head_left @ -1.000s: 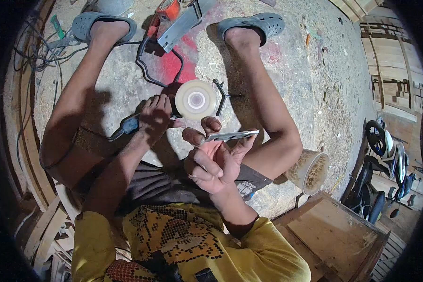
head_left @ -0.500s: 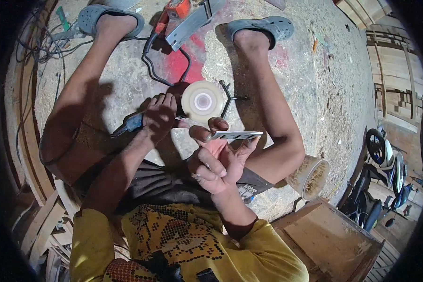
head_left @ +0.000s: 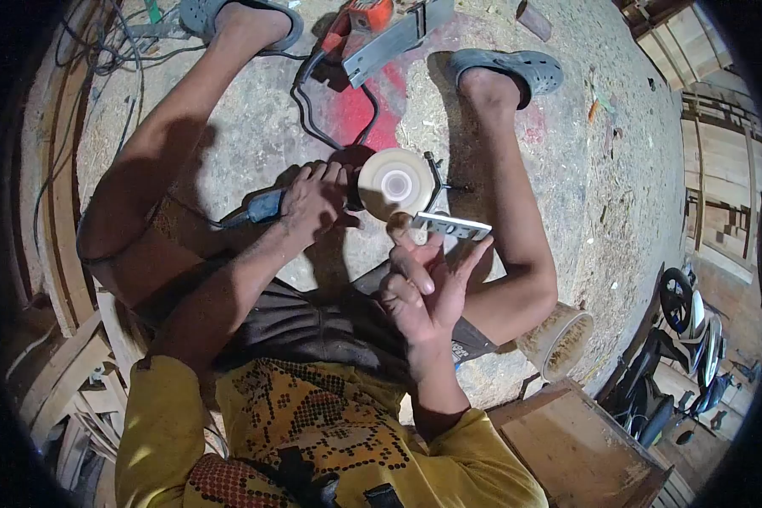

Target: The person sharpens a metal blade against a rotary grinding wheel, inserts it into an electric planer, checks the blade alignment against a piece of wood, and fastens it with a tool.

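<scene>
Turned the plate (head_left: 463, 227) since the earlier frame, from nearly edge-on to a slant that shows its slotted face, and brought it nearer the disc (head_left: 396, 184) in view. Swung the view too, so that both the disc and the orange tool (head_left: 371, 15) appear farther right.

Pinches the plate by its two ends in the right hand (head_left: 427, 296), between raised digits, with other fingers curled beneath. Holds it just right of and nearer than the disc, left end high and right end lower; cannot tell from this view whether it touches the disc.

Keeps the left hand (head_left: 315, 201) closed over the grinder (head_left: 265, 206), knuckles up, just left of the disc, with the blue part of the body showing behind the wrist side. Has the black bracket (head_left: 436, 182) just beside the disc, on the right.

Has the orange tool with its metal base on the floor (head_left: 254, 110) at the far side, between the sandals (head_left: 516, 72), with a black cable (head_left: 300, 106) looping nearer, over red paint. Has a tub (head_left: 559, 345) tipped on its side to the right, past the bent knee, and a wooden box (head_left: 576, 449) at near right. Has wood scraps (head_left: 68, 372) at near left and a motorbike (head_left: 694, 339) at the right edge.
</scene>
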A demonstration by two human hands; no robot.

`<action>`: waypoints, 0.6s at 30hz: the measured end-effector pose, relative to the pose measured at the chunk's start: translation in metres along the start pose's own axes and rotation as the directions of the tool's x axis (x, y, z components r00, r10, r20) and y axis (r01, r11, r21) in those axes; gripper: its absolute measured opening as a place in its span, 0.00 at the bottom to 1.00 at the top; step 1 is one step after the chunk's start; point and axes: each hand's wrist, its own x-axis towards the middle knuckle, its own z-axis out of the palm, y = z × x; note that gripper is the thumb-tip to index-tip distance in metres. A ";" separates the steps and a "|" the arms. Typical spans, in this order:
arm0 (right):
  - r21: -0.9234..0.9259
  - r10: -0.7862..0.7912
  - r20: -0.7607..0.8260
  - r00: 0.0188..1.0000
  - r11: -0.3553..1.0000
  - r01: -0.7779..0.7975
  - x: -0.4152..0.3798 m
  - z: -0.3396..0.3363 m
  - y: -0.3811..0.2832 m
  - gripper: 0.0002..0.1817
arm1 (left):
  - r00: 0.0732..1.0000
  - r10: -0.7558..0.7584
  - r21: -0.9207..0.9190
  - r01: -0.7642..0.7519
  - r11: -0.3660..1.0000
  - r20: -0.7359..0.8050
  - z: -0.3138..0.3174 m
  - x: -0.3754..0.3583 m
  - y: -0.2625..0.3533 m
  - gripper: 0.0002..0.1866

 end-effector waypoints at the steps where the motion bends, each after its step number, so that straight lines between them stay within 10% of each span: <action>1: -0.054 -0.052 -0.159 0.986 0.998 0.044 -0.001 0.001 -0.003 0.43 | 1.000 -0.005 -0.006 0.005 1.000 0.003 0.000 0.001 0.002 0.30; 6: -0.722 -0.417 -0.345 0.841 0.690 0.046 0.003 -0.001 -0.031 0.35 | 1.000 -0.005 0.049 0.006 0.999 -0.018 0.009 0.000 0.000 0.40; 10: -0.978 -0.651 0.057 0.757 0.114 0.172 0.012 -0.014 -0.055 0.10 | 0.990 0.028 -0.012 -0.030 0.999 -0.141 0.014 0.001 -0.002 0.51; 11: -0.980 -0.647 0.055 0.761 0.112 0.166 0.017 -0.021 -0.062 0.10 | 0.986 0.038 -0.023 -0.043 0.999 -0.160 0.013 0.001 -0.002 0.52; 13: -0.825 -0.563 0.478 0.674 -0.550 0.126 0.029 -0.043 -0.077 0.09 | 0.984 0.045 -0.015 -0.048 0.999 -0.174 0.018 0.002 -0.003 0.53; 18: -0.428 -0.248 0.578 0.778 -0.903 0.030 0.039 -0.039 -0.071 0.17 | 0.988 0.038 0.009 -0.037 0.999 -0.150 0.016 0.002 -0.003 0.54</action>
